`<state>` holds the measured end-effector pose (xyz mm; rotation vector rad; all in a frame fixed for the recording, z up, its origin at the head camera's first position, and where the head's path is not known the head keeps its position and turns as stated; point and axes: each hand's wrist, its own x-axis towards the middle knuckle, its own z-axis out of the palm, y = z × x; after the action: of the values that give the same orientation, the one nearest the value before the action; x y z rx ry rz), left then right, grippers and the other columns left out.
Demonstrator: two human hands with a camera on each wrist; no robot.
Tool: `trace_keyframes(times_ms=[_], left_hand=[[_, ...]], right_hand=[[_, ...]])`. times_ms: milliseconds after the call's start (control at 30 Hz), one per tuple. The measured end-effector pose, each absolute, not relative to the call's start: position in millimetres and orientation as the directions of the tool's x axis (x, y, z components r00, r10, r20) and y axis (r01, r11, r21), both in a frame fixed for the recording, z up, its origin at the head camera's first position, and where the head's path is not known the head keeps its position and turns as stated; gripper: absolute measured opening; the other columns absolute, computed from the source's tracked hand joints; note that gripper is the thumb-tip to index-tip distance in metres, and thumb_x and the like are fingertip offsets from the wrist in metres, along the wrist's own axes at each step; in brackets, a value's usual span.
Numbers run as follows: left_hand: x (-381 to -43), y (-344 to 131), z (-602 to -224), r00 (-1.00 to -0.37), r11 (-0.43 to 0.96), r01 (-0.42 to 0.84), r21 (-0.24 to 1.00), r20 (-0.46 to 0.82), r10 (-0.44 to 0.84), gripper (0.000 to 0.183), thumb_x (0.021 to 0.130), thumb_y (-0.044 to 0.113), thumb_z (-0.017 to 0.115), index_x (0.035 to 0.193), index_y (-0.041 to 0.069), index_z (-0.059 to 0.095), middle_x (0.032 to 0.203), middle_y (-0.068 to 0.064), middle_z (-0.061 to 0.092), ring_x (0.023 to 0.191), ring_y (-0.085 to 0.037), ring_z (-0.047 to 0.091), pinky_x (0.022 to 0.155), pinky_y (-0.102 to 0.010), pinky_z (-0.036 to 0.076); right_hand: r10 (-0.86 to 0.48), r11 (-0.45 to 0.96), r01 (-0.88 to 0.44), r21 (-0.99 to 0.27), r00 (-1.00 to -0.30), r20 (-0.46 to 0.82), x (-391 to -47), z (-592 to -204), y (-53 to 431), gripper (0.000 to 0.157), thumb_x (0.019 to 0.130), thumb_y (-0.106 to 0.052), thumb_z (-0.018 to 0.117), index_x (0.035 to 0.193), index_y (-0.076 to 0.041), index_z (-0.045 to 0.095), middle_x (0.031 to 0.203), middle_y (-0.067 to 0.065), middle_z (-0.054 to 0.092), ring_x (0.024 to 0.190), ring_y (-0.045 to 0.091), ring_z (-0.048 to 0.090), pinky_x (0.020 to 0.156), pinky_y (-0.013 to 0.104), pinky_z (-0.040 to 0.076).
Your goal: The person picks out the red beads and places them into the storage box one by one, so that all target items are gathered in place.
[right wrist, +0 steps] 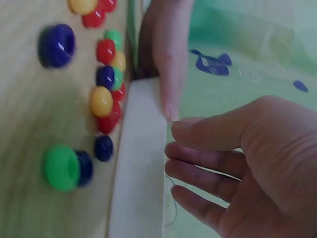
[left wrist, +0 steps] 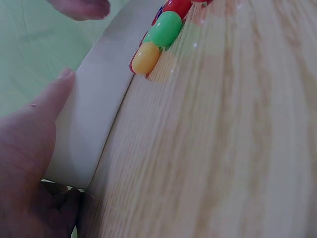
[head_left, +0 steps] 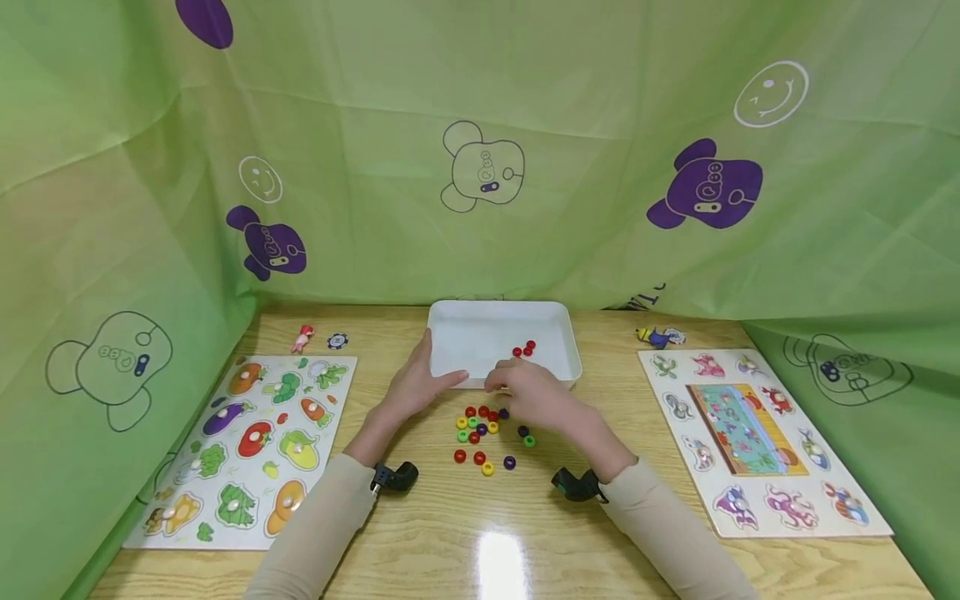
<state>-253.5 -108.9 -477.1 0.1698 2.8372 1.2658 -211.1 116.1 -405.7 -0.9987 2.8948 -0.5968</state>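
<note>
A white tray (head_left: 498, 333) stands at the back of the table with three red beads (head_left: 528, 350) inside. My left hand (head_left: 414, 383) holds its near left corner, the thumb lying along the front wall (left wrist: 89, 114) and the other fingers at the left side. Over the tray's front edge hovers my right hand (head_left: 536, 396), its fingers loosely bent; I see nothing between thumb and fingers in the right wrist view. Several ring-shaped beads lie on the table before the tray, among them a yellow bead (head_left: 488, 469), a green bead (right wrist: 62, 167) and a purple bead (head_left: 510, 462).
At the left lies a vegetable puzzle board (head_left: 300, 392), at the right a sea-animal puzzle board (head_left: 750, 492). Small figures, one pink (head_left: 302, 338) and one blue-yellow (head_left: 654, 337), lie behind them. A green printed curtain (head_left: 390, 250) encloses the table.
</note>
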Motion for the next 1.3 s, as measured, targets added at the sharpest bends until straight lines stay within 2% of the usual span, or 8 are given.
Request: trace_keyframes(times_ms=[133,267,667,967,1133,1300], left_hand=[[-255,-110,-478,-0.993,0.663,0.099,0.742,0.028,0.117,0.119,0.068,0.075,0.059,0.15,0.015,-0.003,0.158,-0.009,0.007,0.144,-0.029,0.015,0.112,-0.052,0.025],[-255,-110,-479,-0.991,0.656,0.114,0.746,0.038,0.129,0.119,0.068,0.075,0.058,0.15,0.016,-0.003,0.158,-0.008,0.007,0.144,-0.029,0.015,0.112,-0.053,0.025],[-253,-108,-477,-0.993,0.67,0.098,0.736,0.025,0.117,0.118,0.068,0.075,0.058,0.15,0.016,-0.002,0.158,-0.007,0.007,0.144,-0.028,0.014,0.113,-0.051,0.024],[-251,-109,-475,-0.994,0.665,0.081,0.742,0.01,0.11,0.117,0.069,0.073,0.059,0.15,0.016,-0.003,0.158,-0.009,0.005,0.144,-0.03,0.013,0.113,-0.053,0.023],[-251,-109,-475,-0.993,0.656,0.087,0.75,0.015,0.116,0.115,0.072,0.067,0.062,0.15,0.014,-0.003,0.158,-0.01,0.005,0.144,-0.03,0.012,0.114,-0.052,0.021],[-253,-110,-477,-0.991,0.648,0.111,0.754,0.034,0.13,0.113,0.074,0.064,0.063,0.15,0.013,-0.003,0.158,-0.011,0.005,0.144,-0.03,0.012,0.113,-0.053,0.022]], right_hand=[[-0.661,0.691,-0.63,-0.354,-0.749,0.043,-207,-412,109,0.014,0.087,-0.009,0.062,0.096,-0.015,0.071,0.093,-0.004,0.066,0.085,0.007,0.059,0.077,0.024,0.052],[-0.674,0.694,-0.634,-0.341,-0.739,0.0,-208,-424,108,0.013,0.087,-0.01,0.06,0.091,-0.018,0.071,0.09,-0.007,0.066,0.081,0.005,0.057,0.075,0.022,0.05],[-0.712,0.664,-0.693,-0.281,-0.701,0.048,-211,-436,108,0.014,0.085,-0.009,0.062,0.081,-0.021,0.068,0.081,-0.009,0.063,0.07,0.006,0.052,0.065,0.019,0.045],[-0.682,0.683,-0.662,-0.309,-0.729,0.053,-211,-423,104,0.006,0.084,-0.015,0.067,0.088,-0.018,0.07,0.086,-0.007,0.065,0.077,0.005,0.054,0.073,0.022,0.049],[-0.635,0.695,-0.632,-0.342,-0.763,0.121,-213,-410,108,0.011,0.081,-0.008,0.068,0.09,-0.014,0.07,0.085,-0.004,0.064,0.076,0.011,0.055,0.068,0.024,0.048],[-0.52,0.761,-0.563,-0.322,-0.827,0.214,-223,-402,110,0.011,0.081,-0.008,0.068,0.09,-0.014,0.07,0.085,-0.004,0.064,0.08,0.013,0.058,0.069,0.026,0.048]])
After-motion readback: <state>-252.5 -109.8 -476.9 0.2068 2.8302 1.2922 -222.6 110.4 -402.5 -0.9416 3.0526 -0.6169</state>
